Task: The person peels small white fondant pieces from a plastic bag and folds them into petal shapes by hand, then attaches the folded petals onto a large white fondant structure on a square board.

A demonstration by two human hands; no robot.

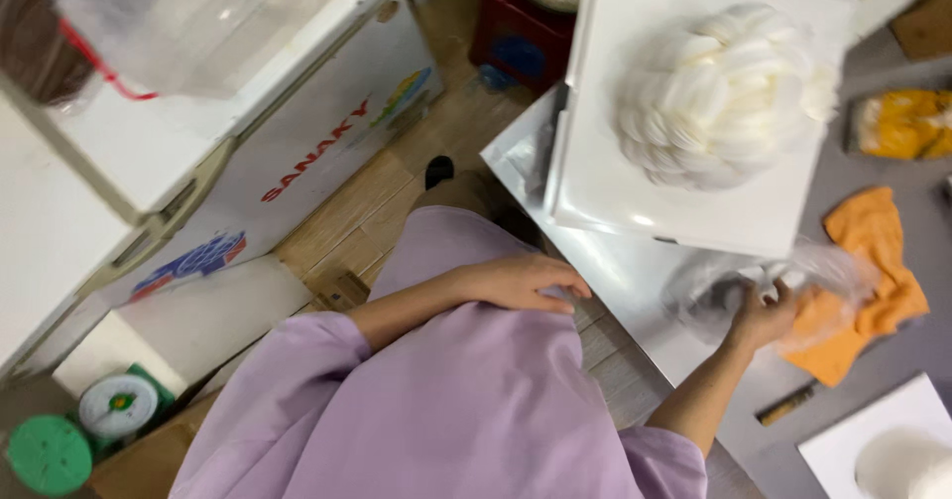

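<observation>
My right hand (766,312) grips a clear plastic bag (793,281) on the desk (635,291), near its edge, beside the orange cloth (878,281); my left hand (521,283) rests loosely curled, empty, on my lap

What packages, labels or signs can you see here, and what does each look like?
Chest freezer: upper left, white box with red lettering and colourful stickers.
Clear plastic bag: on the table, under the right hand, crumpled.
Yellow packet: far right edge, blurred.
</observation>
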